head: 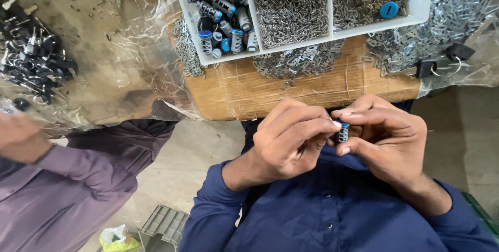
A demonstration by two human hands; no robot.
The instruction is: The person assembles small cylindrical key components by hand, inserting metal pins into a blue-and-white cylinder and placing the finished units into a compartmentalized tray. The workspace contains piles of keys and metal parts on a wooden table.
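Observation:
My right hand [387, 137] pinches a small grey cylinder with a blue end [343, 132] between thumb and forefinger, just below the table edge. My left hand [291, 137] is curled close against it, fingertips touching the cylinder's left side. Both hands hover over my blue shirt. Above them a white divided tray [422, 2] sits on the wooden table [249, 93]; its left compartment holds several similar blue-capped cylinders [226, 21], the middle one a heap of small metal pins [291, 5].
Loose flat metal plates [426, 39] lie on plastic at the right with two black parts [442, 60]. A pile of black pieces [34, 57] lies at the left. A co-worker's hand [18, 137] and purple sleeve [78, 174] are at lower left.

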